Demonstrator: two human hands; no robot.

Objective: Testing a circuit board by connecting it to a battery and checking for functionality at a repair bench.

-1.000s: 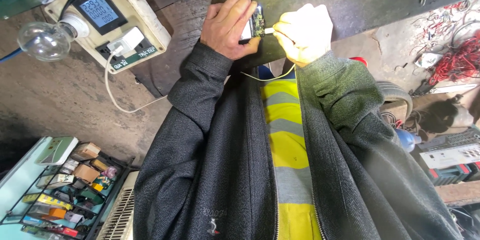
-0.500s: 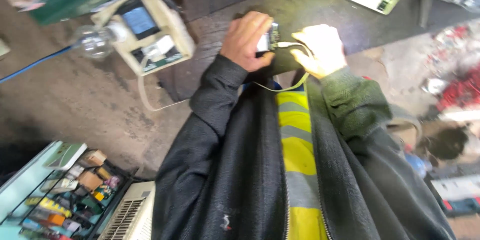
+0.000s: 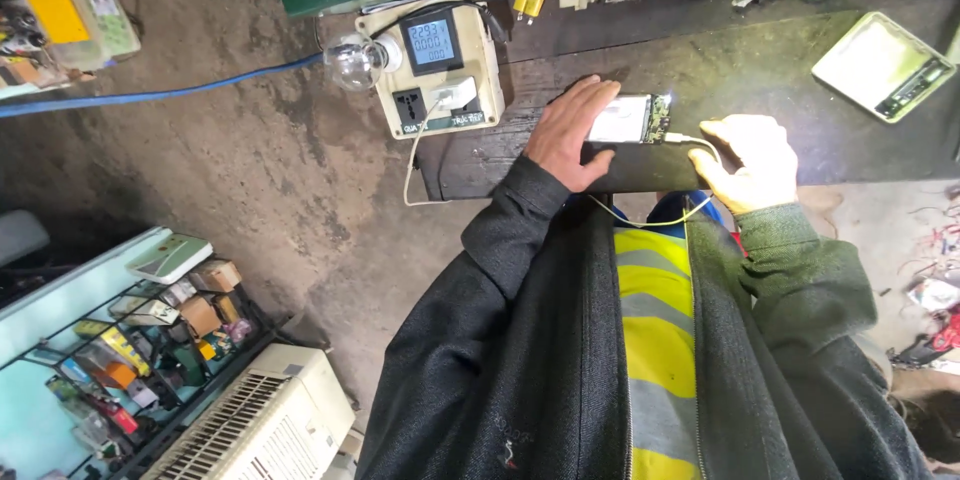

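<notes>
Left hand (image 3: 570,135) presses flat on a small white device (image 3: 630,120) at the desk (image 3: 800,130) edge; right hand (image 3: 750,160) pinches the cable (image 3: 650,222) plugged into it.

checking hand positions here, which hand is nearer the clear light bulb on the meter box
Left. The left hand rests on the small white device, just right of the meter box and its light bulb. The right hand is farther right, at the cable end.
</notes>
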